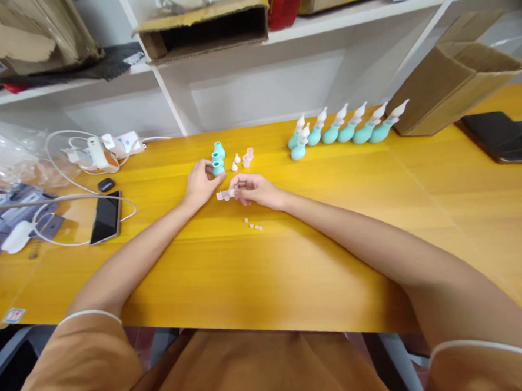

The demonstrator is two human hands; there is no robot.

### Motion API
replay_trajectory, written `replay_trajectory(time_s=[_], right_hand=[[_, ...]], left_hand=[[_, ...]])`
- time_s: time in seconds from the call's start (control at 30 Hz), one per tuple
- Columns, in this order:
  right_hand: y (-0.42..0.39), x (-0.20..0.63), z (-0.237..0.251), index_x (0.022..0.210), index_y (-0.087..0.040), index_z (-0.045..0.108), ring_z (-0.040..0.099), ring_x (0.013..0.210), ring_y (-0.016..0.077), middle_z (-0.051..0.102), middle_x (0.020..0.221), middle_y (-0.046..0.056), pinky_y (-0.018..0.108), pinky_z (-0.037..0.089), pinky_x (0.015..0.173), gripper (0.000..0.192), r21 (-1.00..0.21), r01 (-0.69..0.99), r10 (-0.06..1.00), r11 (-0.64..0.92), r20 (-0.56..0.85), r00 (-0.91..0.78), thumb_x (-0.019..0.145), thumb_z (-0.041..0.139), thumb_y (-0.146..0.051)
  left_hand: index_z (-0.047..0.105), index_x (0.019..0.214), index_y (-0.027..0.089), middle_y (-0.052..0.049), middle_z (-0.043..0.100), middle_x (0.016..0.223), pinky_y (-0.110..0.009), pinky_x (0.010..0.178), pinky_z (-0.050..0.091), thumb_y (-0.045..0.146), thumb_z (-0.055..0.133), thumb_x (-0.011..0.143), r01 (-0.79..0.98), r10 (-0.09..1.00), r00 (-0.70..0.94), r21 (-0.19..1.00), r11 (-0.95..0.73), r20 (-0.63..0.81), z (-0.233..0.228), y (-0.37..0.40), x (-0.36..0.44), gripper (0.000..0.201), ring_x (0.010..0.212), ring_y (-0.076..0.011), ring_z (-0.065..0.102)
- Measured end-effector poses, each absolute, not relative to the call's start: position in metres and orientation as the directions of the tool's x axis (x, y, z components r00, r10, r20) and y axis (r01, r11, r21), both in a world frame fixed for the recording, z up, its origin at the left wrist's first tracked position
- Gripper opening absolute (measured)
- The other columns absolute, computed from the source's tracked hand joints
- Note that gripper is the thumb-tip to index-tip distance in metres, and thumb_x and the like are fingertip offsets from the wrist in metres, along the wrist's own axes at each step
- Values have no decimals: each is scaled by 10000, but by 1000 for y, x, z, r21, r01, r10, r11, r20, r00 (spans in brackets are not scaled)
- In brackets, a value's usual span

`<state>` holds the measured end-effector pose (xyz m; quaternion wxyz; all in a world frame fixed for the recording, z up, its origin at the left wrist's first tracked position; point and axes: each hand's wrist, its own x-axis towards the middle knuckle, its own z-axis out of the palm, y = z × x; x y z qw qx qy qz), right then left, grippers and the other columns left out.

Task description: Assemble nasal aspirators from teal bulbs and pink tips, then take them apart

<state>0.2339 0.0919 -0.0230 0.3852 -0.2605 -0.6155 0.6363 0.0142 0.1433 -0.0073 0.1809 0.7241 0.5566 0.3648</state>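
Pinching teal bulb (218, 168), left hand (201, 184) steadies it upright; right hand (254, 190) beside it clamps clear tube (225, 194), end toward bulb; loose caps (253, 224) just behind.

You see teal bulbs (217, 160) with pale pink tips (246, 157) on your yellow wood-grain table (333, 226), beside a black phone (106, 217).

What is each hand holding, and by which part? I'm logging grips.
Left hand pinches a teal bulb by its side; right hand holds a small clear tube by one end.
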Motion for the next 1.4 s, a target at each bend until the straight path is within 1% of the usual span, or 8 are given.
replay_trajectory(time_s=[0.17,0.4,0.6,0.7,0.9,1.03,1.2,1.4], right_hand=[[92,233,-23,972,-188,676,564,583,84,670,762,-44,213,458,547,347,-981,-184,802,60,157,-577,825,896,-413],[90,236,-19,948,-195,681,572,576,80,668,743,-48,206,471,553,344,-982,-183,803,47,146,-578,810,910,-410],[85,238,-19,937,-178,703,562,525,84,688,704,-30,217,440,514,377,-990,-139,853,-6,67,-517,799,890,-474],[79,240,-20,889,-174,704,517,488,76,668,682,-29,224,397,481,365,-986,-158,904,-57,16,-426,793,874,-483],[52,248,-25,852,-196,665,472,483,82,615,668,-31,250,340,465,452,-986,-163,962,-37,9,-273,876,793,-629],[43,255,-28,921,-211,664,484,500,82,670,724,-26,248,350,494,459,-987,-160,964,-14,29,-264,855,826,-635],[44,260,-27,972,-208,683,529,552,92,756,832,8,245,391,536,329,-971,-223,944,-80,-2,-329,805,841,-445],[44,260,-29,1007,-213,680,517,599,84,699,847,-24,236,412,571,348,-979,-200,913,47,124,-389,776,896,-360]], left_hand=[[614,1001,234,-27,726,995,-364,897,540,289,799,823,645,942,94,701,-303,322,-4,130,17,263,872,-205,656],[557,1102,251,-62,776,1165,-383,979,573,302,732,832,530,948,197,786,-319,252,9,78,-11,326,1152,-244,725],[560,1077,250,-37,767,1075,-348,885,570,316,609,870,376,958,197,886,-271,209,-4,58,-26,223,957,-207,708],[627,1081,239,-31,721,1023,-346,854,552,296,578,880,445,935,250,828,-341,251,-5,55,-26,215,908,-208,656],[683,1174,215,-78,697,1163,-391,967,546,247,607,917,501,766,537,598,-626,353,4,36,-18,270,1069,-245,670],[608,1281,220,-79,710,1196,-368,917,563,270,662,916,479,749,573,605,-636,333,0,26,-13,372,1014,-227,690],[598,1243,224,-62,722,1143,-345,851,554,323,679,927,501,786,536,632,-591,309,-5,27,-13,341,927,-204,676],[620,1242,207,-70,735,1141,-326,787,538,362,658,941,525,833,481,671,-523,273,-2,33,-14,340,908,-203,672]])
